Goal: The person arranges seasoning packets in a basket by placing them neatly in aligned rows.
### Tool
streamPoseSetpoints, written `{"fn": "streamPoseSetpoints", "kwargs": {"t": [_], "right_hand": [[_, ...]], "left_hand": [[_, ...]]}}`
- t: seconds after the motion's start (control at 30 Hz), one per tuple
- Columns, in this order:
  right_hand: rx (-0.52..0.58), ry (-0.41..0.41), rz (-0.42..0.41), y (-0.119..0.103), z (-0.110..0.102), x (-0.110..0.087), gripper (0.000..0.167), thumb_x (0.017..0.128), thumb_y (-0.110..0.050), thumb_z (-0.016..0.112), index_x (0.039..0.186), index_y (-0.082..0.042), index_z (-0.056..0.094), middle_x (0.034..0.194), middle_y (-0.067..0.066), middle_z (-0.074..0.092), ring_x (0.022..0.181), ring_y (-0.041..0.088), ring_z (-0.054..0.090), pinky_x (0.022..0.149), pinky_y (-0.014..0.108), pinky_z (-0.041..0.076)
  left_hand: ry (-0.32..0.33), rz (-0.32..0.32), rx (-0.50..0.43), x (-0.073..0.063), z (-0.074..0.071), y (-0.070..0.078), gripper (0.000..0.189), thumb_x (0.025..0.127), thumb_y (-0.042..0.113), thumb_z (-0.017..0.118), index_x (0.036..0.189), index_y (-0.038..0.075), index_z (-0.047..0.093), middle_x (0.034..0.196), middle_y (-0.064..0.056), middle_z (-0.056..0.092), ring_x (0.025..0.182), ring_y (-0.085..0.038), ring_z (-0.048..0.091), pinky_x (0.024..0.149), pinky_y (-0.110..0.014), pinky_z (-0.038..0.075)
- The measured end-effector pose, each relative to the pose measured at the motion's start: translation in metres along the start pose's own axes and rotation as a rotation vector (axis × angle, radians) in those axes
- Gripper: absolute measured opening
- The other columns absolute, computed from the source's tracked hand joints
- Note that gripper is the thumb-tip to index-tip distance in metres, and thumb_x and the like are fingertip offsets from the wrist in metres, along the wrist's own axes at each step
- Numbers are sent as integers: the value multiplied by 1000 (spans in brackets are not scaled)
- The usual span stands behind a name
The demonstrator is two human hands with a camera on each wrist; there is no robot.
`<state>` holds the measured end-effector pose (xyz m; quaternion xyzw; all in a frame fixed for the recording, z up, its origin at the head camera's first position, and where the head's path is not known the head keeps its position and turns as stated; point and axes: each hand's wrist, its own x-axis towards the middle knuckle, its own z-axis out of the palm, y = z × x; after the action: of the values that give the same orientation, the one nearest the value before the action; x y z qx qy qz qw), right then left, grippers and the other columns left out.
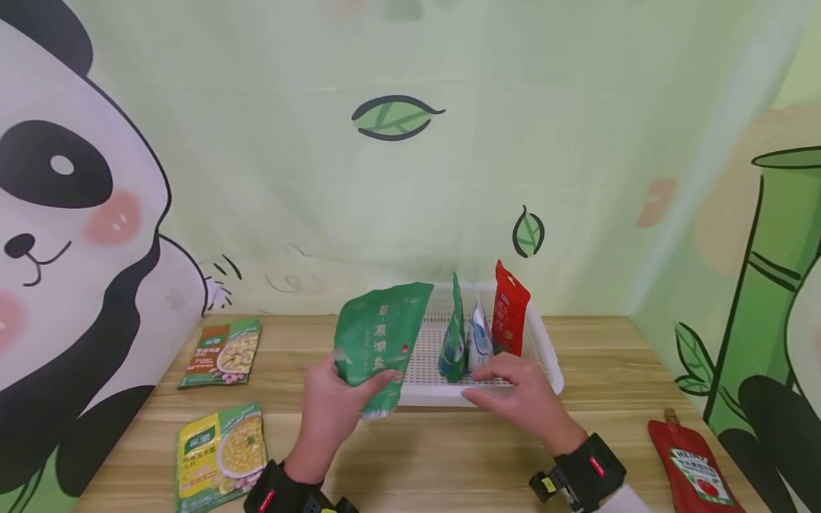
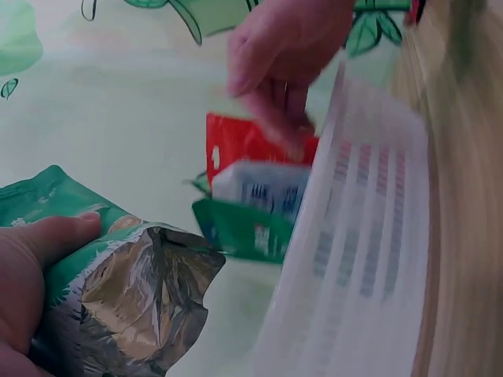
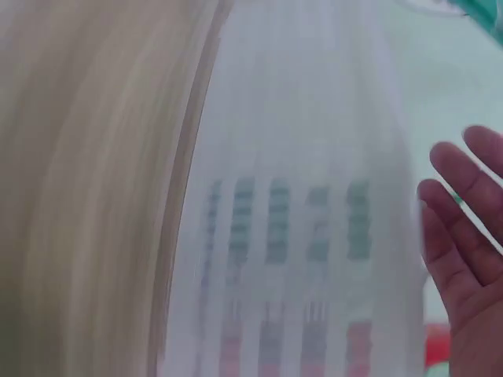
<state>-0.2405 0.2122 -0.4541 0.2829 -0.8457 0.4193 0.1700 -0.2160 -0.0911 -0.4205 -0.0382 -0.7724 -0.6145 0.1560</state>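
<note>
My left hand (image 1: 330, 399) grips a green pouch (image 1: 381, 331) with pale printed characters, thumb across its front. The pouch is held up at the left end of a white plastic basket (image 1: 436, 397), and its crinkled silvery bottom (image 2: 145, 298) shows in the left wrist view. Inside the basket stand a green packet (image 1: 455, 342), a white and blue packet (image 1: 479, 338) and a red packet (image 1: 511, 313). My right hand (image 1: 522, 399) is over the basket's front rim, close to these packets. Its fingers (image 3: 464, 177) are extended and hold nothing in the right wrist view.
On the wooden table (image 1: 449, 456), two soup packets lie at the left: a brown and green one (image 1: 221, 353) and a yellow and green one (image 1: 218, 456). A red ketchup pouch (image 1: 693, 463) lies at the right. A panda-printed backdrop (image 1: 288, 178) rises behind the table.
</note>
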Motion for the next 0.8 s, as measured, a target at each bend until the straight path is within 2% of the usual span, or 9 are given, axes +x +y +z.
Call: {"fn": "streamPoseSetpoints", "kwargs": {"t": [0.07,0.2,0.33,0.43,0.53,0.67,0.73,0.8], "right_hand": [[103,-2,33,-9,6,0,18,90,-20,88,106,-23,83,106,-8,79,98,14,72,87,36,60],[345,-26,100,-24,18,0,23,97,-11,79,120,-10,78,120,4,78,112,21,72,98,31,58],[569,-51,159,-40,24,2,36,103,-13,69,137,1,66,129,6,74,116,20,71,101,29,56],[673,-85,192,-51,26,4,48,105,-19,68,146,4,56,135,10,71,118,17,70,101,31,57],[723,-129,245,-59,29,6,62,104,-22,71,154,0,43,145,15,64,125,16,68,103,32,56],[715,-167,314,-66,34,5,77,100,-25,77,160,-9,31,153,16,54,133,19,61,107,31,53],[708,-169,339,-68,36,4,79,98,-25,79,160,-14,30,154,14,53,134,21,59,107,30,52],[703,-159,330,-71,37,4,77,98,-22,79,159,-14,33,153,14,54,134,25,58,108,31,52]], "left_hand": [[-59,-38,-66,-5,6,3,45,77,24,99,112,4,76,99,-9,81,85,-18,78,72,-28,62],[-166,-71,-169,-14,17,5,47,79,17,97,119,4,75,106,-9,80,93,-21,78,79,-30,63],[-258,-68,-238,-23,27,6,49,80,12,96,123,4,73,111,-11,79,98,-22,77,83,-31,63],[-306,-53,-255,-29,32,6,49,79,11,96,122,3,73,111,-11,79,98,-22,77,85,-32,62],[-340,-52,-253,-33,36,6,49,78,14,97,120,5,73,109,-8,79,97,-21,76,86,-32,62],[-377,-27,-264,-36,40,6,45,79,15,96,117,9,75,108,-5,79,96,-21,76,87,-34,62],[-388,-4,-274,-37,41,6,44,79,13,96,117,9,75,108,-4,79,96,-22,75,87,-35,62],[-396,7,-287,-37,41,7,45,78,11,95,118,9,75,109,-4,79,97,-21,75,88,-35,62]]}}
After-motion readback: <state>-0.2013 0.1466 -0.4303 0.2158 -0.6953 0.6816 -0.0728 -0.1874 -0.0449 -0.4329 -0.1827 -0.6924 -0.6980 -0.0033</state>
